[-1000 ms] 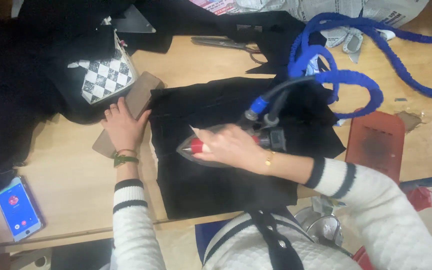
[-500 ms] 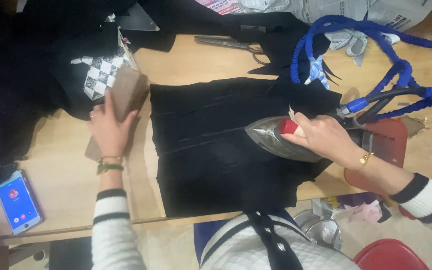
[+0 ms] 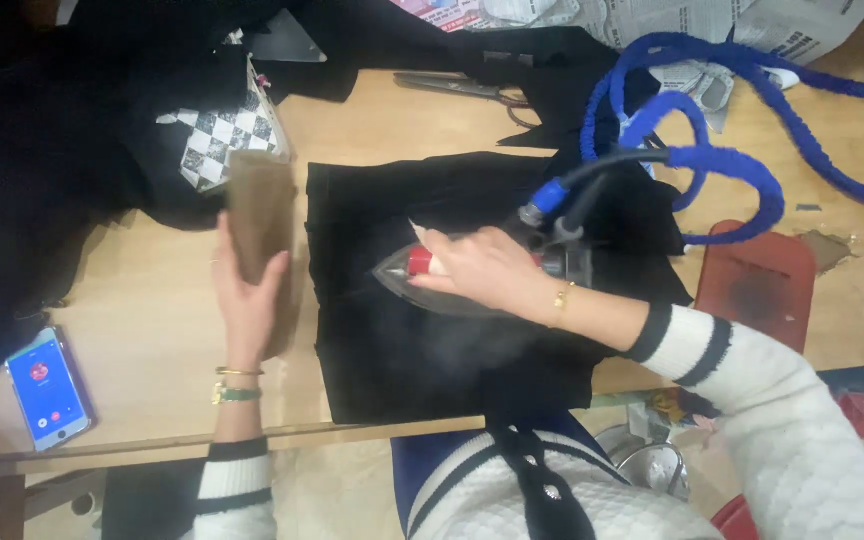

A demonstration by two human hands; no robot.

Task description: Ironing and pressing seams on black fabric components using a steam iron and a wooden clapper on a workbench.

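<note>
Currently the right hand (image 3: pixel 487 272) is closed around the handle of a steam iron (image 3: pixel 452 285), pressing it on the black fabric (image 3: pixel 402 360) spread near the bench's front edge, steam rising beside it. The left hand (image 3: pixel 249 300) grips a brown block (image 3: pixel 257 210) resting on the bench (image 3: pixel 142 290) just left of the fabric. Judging by the flat, smooth cloth, pressing seems well along, though the part nearest the front edge looks not yet ironed. A phone (image 3: pixel 47 387) lies at the front left corner.

Tailoring or sewing workshop: wooden worktable (image 3: pixel 152 330) carrying black fabric (image 3: pixel 422 350), a steam iron (image 3: pixel 432 285) on a blue hose (image 3: pixel 712 160) (steam visible), tailor's shears (image 3: pixel 462 88) and newspaper (image 3: pixel 652 20).
</note>
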